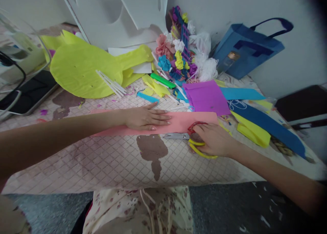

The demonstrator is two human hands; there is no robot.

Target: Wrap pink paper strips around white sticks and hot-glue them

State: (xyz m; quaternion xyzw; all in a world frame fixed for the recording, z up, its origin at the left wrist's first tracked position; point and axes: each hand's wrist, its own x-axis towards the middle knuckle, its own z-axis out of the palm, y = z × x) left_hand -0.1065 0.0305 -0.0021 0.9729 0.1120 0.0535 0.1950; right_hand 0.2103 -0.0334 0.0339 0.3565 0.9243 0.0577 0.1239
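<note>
A long strip of salmon-pink paper (184, 120) lies across the table in front of me. My left hand (146, 118) rests flat on it, fingers stretched to the right. In my right hand (212, 138) is a pair of scissors (176, 135) with a red and a yellow handle loop. The blades point left along the strip's near edge, just below the fingers of my left hand. Whether the blades have paper between them I cannot tell. Just behind the strip's right end lies a folded purple sheet (207, 97).
A yellow paper shape (84, 68) with white sticks (111, 84) on it lies at the back left, near a black phone-like device (28, 92). A green marker (162, 80), crumpled paper flowers (165, 46) and a blue bag (247, 51) are behind. Blue strips (270, 126) lie right.
</note>
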